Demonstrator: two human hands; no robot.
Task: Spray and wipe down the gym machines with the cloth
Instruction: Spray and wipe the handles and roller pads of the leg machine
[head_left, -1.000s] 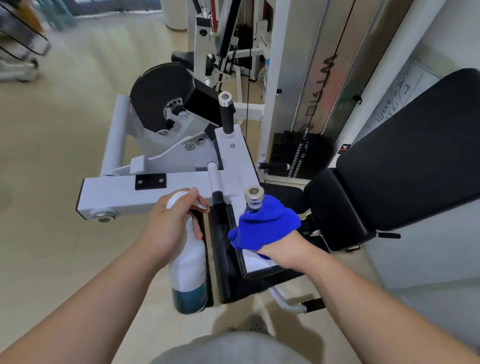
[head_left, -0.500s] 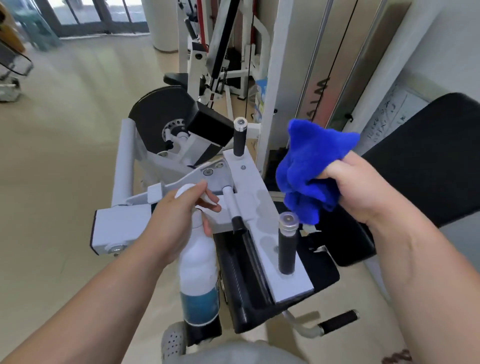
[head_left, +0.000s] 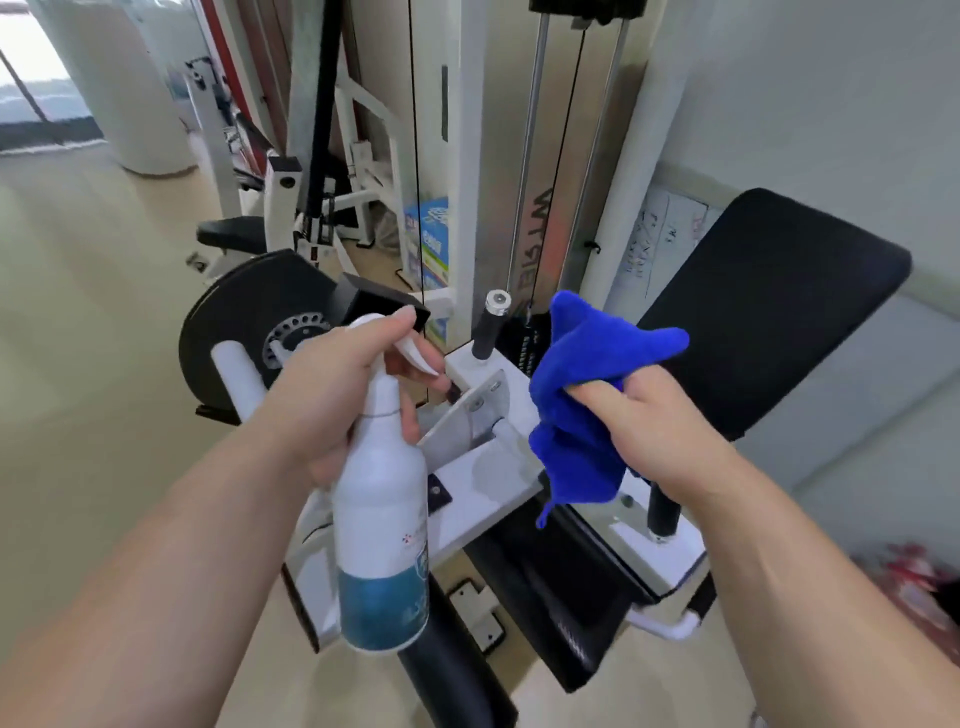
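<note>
Head view: the left hand (head_left: 332, 395), left of centre in the frame, grips a white spray bottle (head_left: 382, 519) by its neck. The fingers are curled round the neck below the spray head, and the index finger lies along the top of the head. The bottle hangs nearly upright and its lowest part is teal.

The right hand (head_left: 649, 426), right of centre, is closed on a bunched blue cloth (head_left: 587, 395), with the thumb pressed across the fabric and the fingers curled behind it. One corner of the cloth stands up above the hand and another hangs down below it. The cloth overlaps the white frame of the gym machine (head_left: 488, 467) in the picture; whether it touches the frame cannot be told.

Between the two hands a black grip with a chrome cap (head_left: 488, 327) stands upright on the frame. A second black grip (head_left: 662, 509) shows just below the right wrist. A black back pad (head_left: 769, 312) fills the right middle, and a black seat pad (head_left: 561, 597) lies at lower centre. A black round disc (head_left: 244, 317) sits behind the left hand. Chrome guide rods (head_left: 530, 156) rise at upper centre, and pale floor (head_left: 78, 364) runs down the left side.
</note>
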